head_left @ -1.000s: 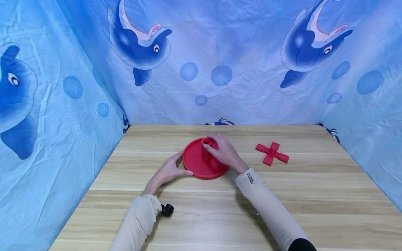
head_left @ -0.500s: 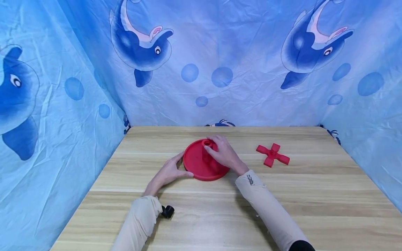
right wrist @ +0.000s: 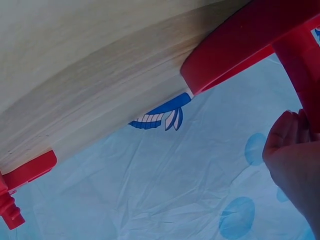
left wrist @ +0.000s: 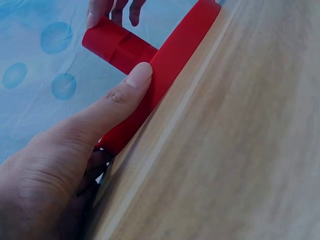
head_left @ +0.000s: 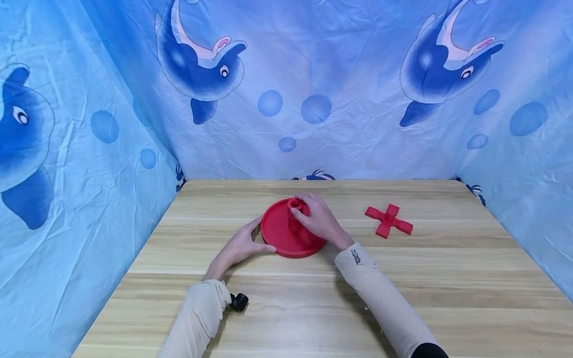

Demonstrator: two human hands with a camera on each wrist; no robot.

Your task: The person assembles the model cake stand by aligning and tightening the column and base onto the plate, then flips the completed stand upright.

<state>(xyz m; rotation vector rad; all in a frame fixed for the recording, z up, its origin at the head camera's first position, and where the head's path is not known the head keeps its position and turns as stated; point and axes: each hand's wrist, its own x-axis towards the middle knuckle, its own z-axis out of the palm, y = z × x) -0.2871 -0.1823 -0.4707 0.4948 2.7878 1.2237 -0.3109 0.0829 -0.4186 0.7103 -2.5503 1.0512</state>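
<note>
A shallow round red tray (head_left: pixel 277 229) lies flat on the wooden table in the head view. From its middle rises an upright red hollow post (left wrist: pixel 117 49), whose upper end shows a round opening. My left hand (head_left: pixel 241 244) holds the tray's left rim, thumb on the near side and fingers round the far side. My right hand (head_left: pixel 321 220) grips the post near its top, with the thumb in front and the fingers behind it. Right of the tray, a four-armed red cross piece (head_left: pixel 388 220) with a short stub at its centre lies untouched.
The wooden table (head_left: pixel 447 288) ends at a blue curtain (head_left: pixel 349 149) with dolphins printed on it, which hangs behind and along both sides. A small black device (head_left: pixel 239 302) sits at my left wrist.
Both hands keep their hold on the tray and post. The whole head view shifts by a few pixels; nothing else visibly moves.
</note>
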